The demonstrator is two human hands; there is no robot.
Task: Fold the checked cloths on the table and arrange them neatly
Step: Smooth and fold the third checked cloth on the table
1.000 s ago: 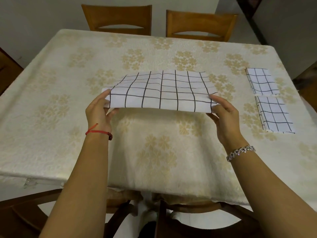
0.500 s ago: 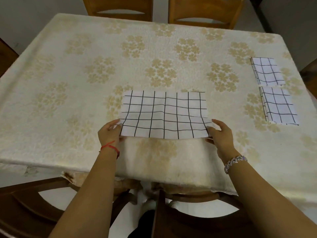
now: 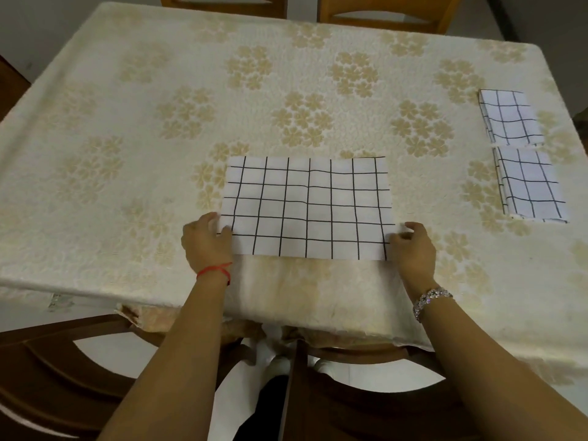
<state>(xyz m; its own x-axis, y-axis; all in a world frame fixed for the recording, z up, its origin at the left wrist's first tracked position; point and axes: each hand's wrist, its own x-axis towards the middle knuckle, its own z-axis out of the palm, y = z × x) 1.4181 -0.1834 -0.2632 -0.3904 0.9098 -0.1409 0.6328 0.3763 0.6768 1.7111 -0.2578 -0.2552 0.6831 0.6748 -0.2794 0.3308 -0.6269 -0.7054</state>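
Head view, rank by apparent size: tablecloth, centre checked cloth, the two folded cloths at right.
1. tablecloth
2. centre checked cloth
3. near folded cloth and far folded cloth: these look alike. The near one appears slightly bigger, but it is closer to the camera, so I won't rank them.

**Dining room, seen from my remote seat**

I see a cream tablecloth (image 3: 127, 186) patterned with gold flowers. Far beyond the fingers (image 3: 208, 222), two wooden chairs (image 3: 436, 17) stand before a pale wall (image 3: 47, 27). Nearer than the fingers, dark chair backs (image 3: 47, 393) stand over white floor (image 3: 105, 354).
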